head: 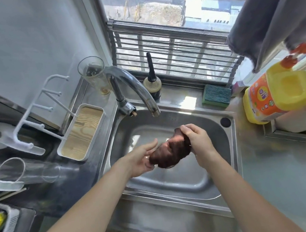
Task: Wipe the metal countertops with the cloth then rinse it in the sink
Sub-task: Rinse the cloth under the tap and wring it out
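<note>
Head view looks down on a dark brown cloth [169, 152] bunched between both hands over the basin of the steel sink [176, 179]. It is wadded into a damp-looking, twisted lump. Curled fingers of the right hand [197, 139] grip its upper end, while the left hand [144, 160] cups the lower end with fingers mostly straight. A faucet [134, 87] arches above, with a green sponge [216, 95] on the rim and a yellow detergent jug [275, 93] at right.

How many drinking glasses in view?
2. One glass stands upright behind the faucet by the wall; the other glass lies on its side on the left counter. Others may be hidden.
</note>
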